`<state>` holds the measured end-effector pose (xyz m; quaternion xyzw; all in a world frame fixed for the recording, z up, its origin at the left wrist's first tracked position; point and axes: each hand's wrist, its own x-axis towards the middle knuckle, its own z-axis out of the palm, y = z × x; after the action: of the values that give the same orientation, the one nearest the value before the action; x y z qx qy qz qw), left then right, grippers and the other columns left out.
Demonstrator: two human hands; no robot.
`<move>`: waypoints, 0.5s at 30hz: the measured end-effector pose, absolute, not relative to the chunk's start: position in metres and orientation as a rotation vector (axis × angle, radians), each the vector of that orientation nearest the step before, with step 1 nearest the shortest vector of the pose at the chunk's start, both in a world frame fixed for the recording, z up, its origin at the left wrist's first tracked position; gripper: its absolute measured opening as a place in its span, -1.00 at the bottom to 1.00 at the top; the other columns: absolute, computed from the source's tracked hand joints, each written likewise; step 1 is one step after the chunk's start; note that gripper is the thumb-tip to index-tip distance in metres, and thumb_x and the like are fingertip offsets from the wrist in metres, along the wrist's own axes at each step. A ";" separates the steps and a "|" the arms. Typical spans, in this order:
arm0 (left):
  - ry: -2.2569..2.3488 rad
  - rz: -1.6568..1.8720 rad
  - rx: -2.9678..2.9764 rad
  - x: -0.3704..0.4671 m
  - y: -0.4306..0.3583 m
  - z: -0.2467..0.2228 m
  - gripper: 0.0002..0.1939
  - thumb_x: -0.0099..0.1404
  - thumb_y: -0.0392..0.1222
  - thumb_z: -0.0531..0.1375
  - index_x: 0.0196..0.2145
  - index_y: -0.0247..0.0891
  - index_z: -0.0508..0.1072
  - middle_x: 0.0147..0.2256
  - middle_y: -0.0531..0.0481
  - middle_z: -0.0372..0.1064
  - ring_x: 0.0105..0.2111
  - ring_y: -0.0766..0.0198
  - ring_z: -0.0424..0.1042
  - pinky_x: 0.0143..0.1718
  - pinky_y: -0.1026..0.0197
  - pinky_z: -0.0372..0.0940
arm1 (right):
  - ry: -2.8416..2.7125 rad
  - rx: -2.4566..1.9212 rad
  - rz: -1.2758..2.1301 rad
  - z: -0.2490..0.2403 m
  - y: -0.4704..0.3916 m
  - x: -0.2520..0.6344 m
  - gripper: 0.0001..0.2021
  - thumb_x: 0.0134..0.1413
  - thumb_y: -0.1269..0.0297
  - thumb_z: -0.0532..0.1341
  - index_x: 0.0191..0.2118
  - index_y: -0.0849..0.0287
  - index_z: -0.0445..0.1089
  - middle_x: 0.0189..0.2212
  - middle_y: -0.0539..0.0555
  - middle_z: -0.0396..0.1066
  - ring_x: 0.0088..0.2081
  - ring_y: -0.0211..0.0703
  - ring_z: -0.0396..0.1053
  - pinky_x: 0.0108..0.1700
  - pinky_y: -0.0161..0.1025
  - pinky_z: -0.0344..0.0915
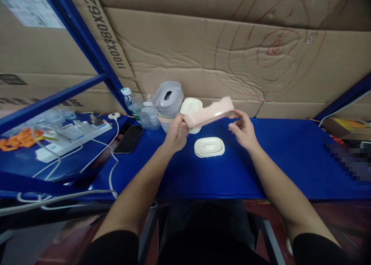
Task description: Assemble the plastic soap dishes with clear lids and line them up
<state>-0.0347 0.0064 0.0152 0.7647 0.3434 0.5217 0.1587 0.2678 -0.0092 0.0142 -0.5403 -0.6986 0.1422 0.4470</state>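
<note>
A pink plastic piece [210, 113] is held tilted above the blue table [278, 153], its right end higher. My left hand [177, 133] is closed on its left end. At the right end, my right hand [242, 129] has its fingers curled against the piece's lower edge. Below the piece, a cream oval dish-like part [209, 147] lies flat on the table. Behind it stands another cream part [191, 106], partly hidden by the pink piece. Stacked grey containers [169, 97] rise to the left of that.
Clear plastic bottles [132, 104] stand left of the stack. A black phone [129, 139], white cables and a white power strip [75, 141] lie farther left, near orange pieces [21, 139]. Cardboard [179, 41] backs the table; blue frame bars flank it.
</note>
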 end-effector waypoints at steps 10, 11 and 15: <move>0.812 0.879 1.853 -0.017 0.018 0.007 -0.25 0.32 0.63 0.06 -0.34 -0.21 0.39 -0.53 -0.04 0.46 -0.54 0.27 0.42 -0.48 0.21 0.29 | -1.883 -1.584 0.325 0.016 -0.013 0.263 -0.43 0.30 -0.27 0.02 -0.46 0.12 0.35 -0.51 0.10 0.41 -0.41 -0.09 0.36 -0.33 -0.18 0.17; 0.881 0.860 1.858 -0.019 0.019 0.009 -0.33 0.35 0.54 0.13 -0.31 -0.21 0.40 -0.53 -0.02 0.47 -0.52 0.26 0.45 -0.44 0.22 0.31 | -1.917 -1.631 0.353 0.017 -0.012 0.262 -0.44 0.30 -0.26 0.02 -0.48 0.12 0.34 -0.51 0.11 0.41 -0.40 -0.09 0.37 -0.34 -0.18 0.16; 1.158 0.737 2.115 -0.020 0.015 0.013 -0.50 0.54 0.21 0.01 -0.28 -0.23 0.50 -0.43 -0.08 0.56 -0.38 0.17 0.55 -0.32 0.17 0.36 | -2.085 -1.807 0.407 0.021 -0.013 0.259 -0.41 0.38 -0.20 -0.05 -0.49 0.12 0.36 -0.45 0.16 0.49 -0.34 -0.03 0.44 -0.33 -0.17 0.14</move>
<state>-0.0203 0.0147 0.0127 0.7988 0.4374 0.2785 0.3052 0.2591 -0.0125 0.0208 -0.6379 -0.7361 0.1435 0.1753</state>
